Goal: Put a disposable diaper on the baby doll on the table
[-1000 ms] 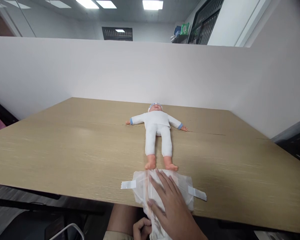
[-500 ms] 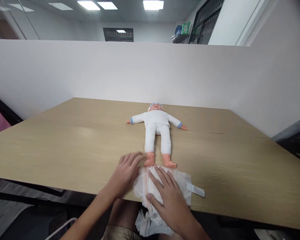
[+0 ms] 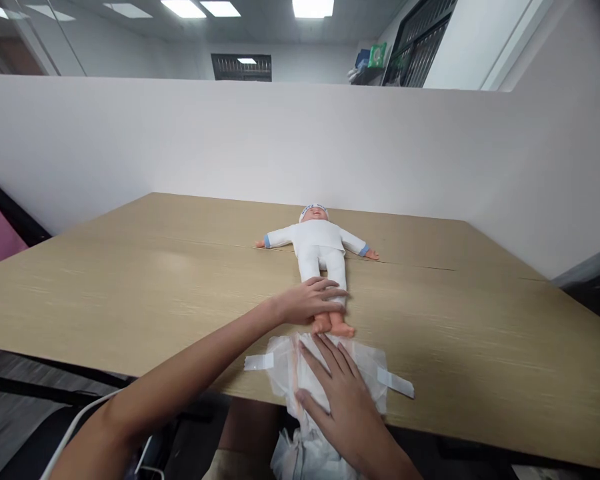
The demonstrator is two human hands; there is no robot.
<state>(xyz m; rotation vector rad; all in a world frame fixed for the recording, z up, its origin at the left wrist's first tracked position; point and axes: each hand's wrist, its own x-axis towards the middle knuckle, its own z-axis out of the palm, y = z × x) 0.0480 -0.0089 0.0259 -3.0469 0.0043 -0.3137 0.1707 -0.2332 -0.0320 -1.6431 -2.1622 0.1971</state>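
A baby doll (image 3: 320, 235) in a white top and white trousers lies on its back on the table, arms spread and feet toward me. My left hand (image 3: 314, 301) is laid across its lower legs, fingers curving over both, and the legs are close together. Just below the feet, an unfolded white diaper (image 3: 375, 363) lies at the table's front edge, its lower end hanging over my lap. One fastening tab (image 3: 259, 362) sticks out left, another tab (image 3: 399, 385) right. My right hand (image 3: 337, 393) rests on the diaper, open, fingers stretched out.
The wooden table (image 3: 155, 287) meets a low white wall (image 3: 280, 140) at the back. A pink and black object (image 3: 0, 220) stands past the left edge. A white cable (image 3: 75, 427) runs by my left arm.
My left hand has moved from beside the diaper's left side up onto the doll's legs. The doll's legs have come together. The left tab now shows. My right hand stays put.
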